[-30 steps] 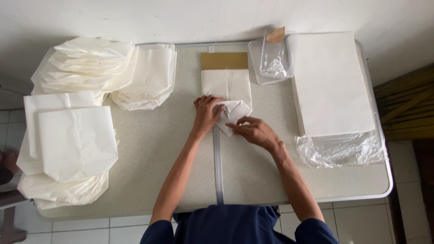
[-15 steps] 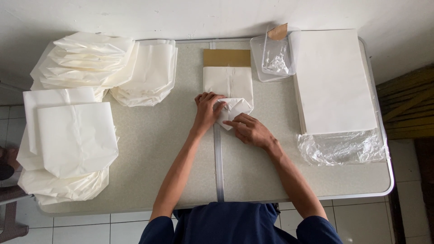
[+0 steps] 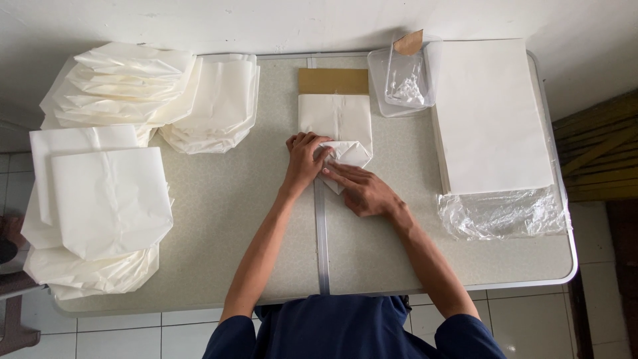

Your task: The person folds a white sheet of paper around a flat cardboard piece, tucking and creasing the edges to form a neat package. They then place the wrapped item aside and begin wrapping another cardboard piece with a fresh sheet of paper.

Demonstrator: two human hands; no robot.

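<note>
Paper sheet (image 3: 335, 116) lies at the middle of the counter (image 3: 232, 219), its top edge over a brown card (image 3: 332, 80) and its lower end folded to a point. Left hand (image 3: 304, 159) presses that fold with curled fingers, pinching nothing. Right hand (image 3: 362, 189) lies flat, fingers stretched onto the fold's lower edge.

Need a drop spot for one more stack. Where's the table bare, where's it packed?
Bare: the table between the left-side paper piles and the left hand; also the near edge right of the right hand, below the plastic wrap. Crowded: far left piles, clear tub and sheet stack at right.
</note>
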